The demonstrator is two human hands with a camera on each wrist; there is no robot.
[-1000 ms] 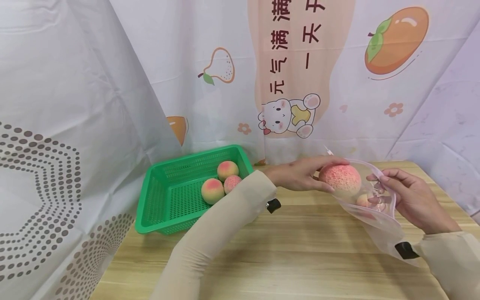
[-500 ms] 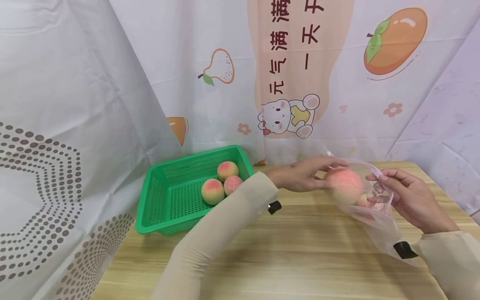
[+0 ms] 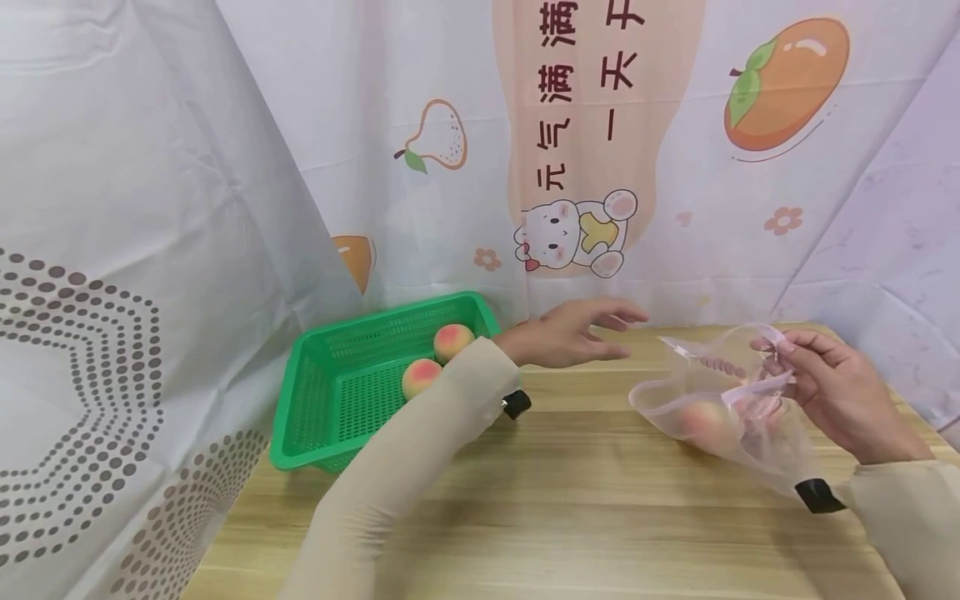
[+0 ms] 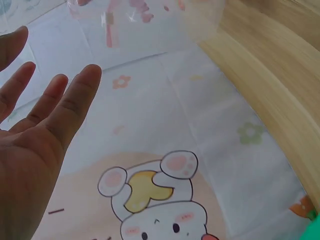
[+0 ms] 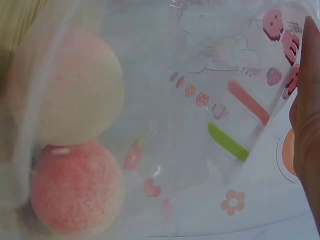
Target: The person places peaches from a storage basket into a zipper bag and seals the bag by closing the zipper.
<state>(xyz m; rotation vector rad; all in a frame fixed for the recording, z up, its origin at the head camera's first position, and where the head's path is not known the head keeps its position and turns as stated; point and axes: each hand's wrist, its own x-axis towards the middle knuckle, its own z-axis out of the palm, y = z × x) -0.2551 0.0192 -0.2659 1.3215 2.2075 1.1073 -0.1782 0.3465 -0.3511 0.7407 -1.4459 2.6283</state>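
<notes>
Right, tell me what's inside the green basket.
Inside the green basket, the head view shows a far peach toward the back right and a nearer peach. The left sleeve covers the near right part, so anything lying there cannot be seen.

Glossy plastic is seen in the bag (image 3: 744, 421), matt, grainy skin on one peach (image 5: 77, 190), smooth wood grain on the tabletop (image 3: 600, 500).

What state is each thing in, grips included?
Green rectangular plastic basket: upright, partly hidden
Two visible round yellow-pink peaches: resting in basket
Clear printed plastic bag: mouth open
Round pinkish peaches: inside bag, at least two
Left grip: fingers parted, holding nothing
Right grip: pinching bag's edge
</notes>
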